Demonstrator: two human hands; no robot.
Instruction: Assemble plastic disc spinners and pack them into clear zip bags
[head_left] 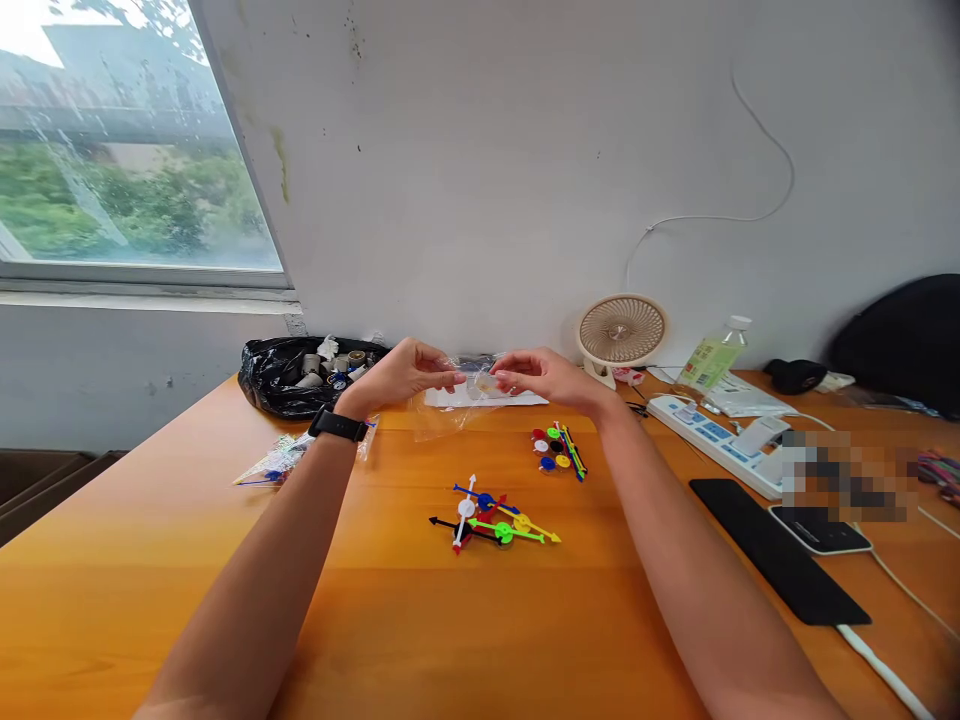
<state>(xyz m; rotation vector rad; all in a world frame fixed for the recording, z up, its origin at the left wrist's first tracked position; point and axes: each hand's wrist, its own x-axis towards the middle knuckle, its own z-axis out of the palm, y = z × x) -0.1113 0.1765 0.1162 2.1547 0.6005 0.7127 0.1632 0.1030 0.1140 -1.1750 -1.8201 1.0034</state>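
Note:
Both my hands pinch a clear plastic bag (442, 415) above the far part of the table. My left hand (409, 375), with a black watch on the wrist, grips one side between thumb and fingers. My right hand (544, 378) pinches the other side. The bag is see-through, and what it holds, if anything, cannot be made out. Nearer me lies a cluster of coloured arrow spinners (504, 532) in white, blue, red, black, green and yellow. Beyond them to the right are several loose coloured discs (548, 463) beside a small stack of arrows (574, 452).
A black plastic bag (270, 390) of rubbish sits at the back left, with a clear packet of coloured pieces (277, 460) nearer. To the right are a small fan (621, 332), a bottle (716, 355), a power strip (712, 440) and a black mat (776, 550).

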